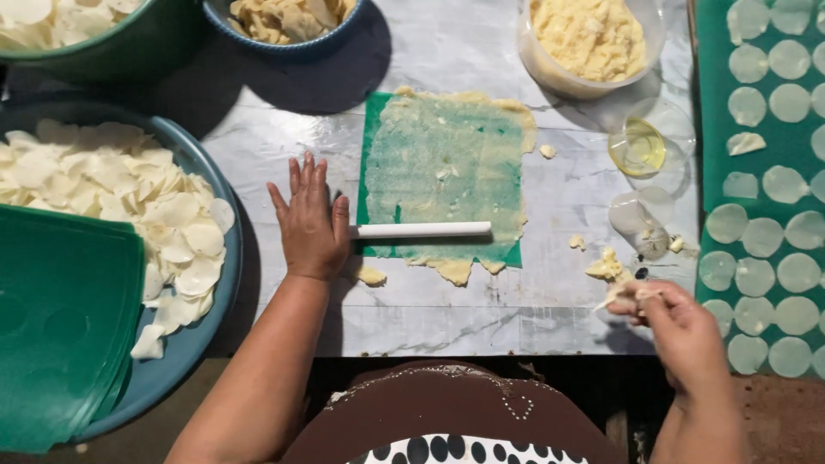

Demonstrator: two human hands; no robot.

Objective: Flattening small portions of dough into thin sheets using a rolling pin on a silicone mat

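Just now the left hand (311, 225) lies flat, grip spread, on the worktop (481, 301), its fingertips touching the end of a white rolling pin (423, 229) lying across the dough sheet (447, 172). Right hand (679, 331), well apart, pinches a dough scrap (620, 292).

Bare marble-patterned desk (481, 318) lies open along my near edge. Ahead, the green plastic sheet spread with thin dough (443, 172) and the white rolling rod (421, 230) block the middle; a clear glass of yellow oil (638, 146) and an upturned clear cup (640, 219) crowd the right.
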